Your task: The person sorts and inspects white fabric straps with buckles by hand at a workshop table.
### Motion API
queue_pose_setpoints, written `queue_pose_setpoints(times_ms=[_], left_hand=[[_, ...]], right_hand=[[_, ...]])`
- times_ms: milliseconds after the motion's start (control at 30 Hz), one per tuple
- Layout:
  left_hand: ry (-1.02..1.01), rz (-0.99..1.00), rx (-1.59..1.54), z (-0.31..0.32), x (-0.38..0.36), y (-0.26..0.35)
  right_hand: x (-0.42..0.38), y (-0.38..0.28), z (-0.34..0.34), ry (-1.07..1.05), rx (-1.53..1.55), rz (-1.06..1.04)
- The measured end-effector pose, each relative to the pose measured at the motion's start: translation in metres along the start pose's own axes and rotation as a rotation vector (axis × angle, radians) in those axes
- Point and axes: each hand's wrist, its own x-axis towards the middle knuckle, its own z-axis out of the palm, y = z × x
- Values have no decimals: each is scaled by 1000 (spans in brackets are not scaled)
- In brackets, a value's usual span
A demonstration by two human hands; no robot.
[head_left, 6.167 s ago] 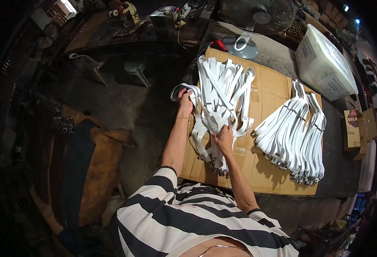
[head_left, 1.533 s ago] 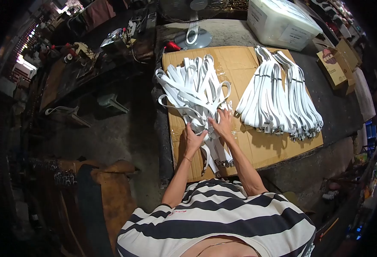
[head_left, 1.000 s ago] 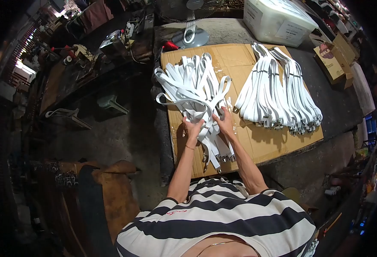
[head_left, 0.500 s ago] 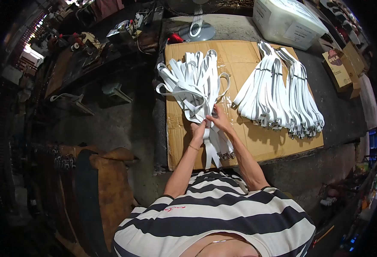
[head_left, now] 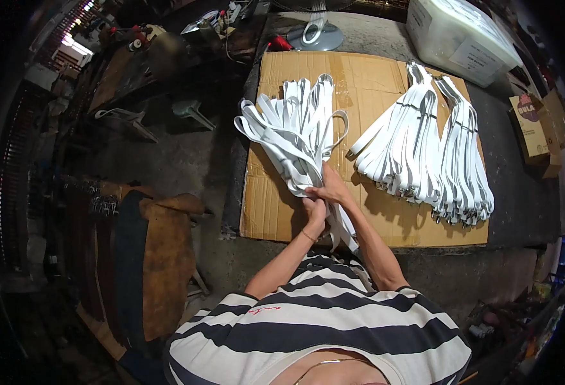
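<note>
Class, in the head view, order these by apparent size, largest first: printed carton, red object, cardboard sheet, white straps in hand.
1. Cardboard sheet
2. White straps in hand
3. Printed carton
4. Red object

White straps — looped, fanned, bunched nearer — on cardboard.
</note>
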Motion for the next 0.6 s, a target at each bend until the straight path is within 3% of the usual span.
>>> queue_pose_setpoints(times_ms=[133,267,333,367,400,467,600], left_hand=[[-57,3,-98,6,-29,-11],[-93,66,-63,8,-51,5],[-278,-109,184,-6,-56,27],[-306,42,173,-13,-42,0],[-308,39,174,-21,-28,-12],[-647,271,285,-44,-13,-9],[-801,309,844,-72,-12,54]], right_hand=[[-22,11,-11,-82,-16,-47],[-34,12,-24,-131,-170,48],[-39,-2,-35,-156,-258,111],[-41,-7,-39,-173,-343,180],[-45,-6,-38,-174,-343,183],[-58,-6,-35,36,-422,72],[-103,-15,-39,232,-356,-37]])
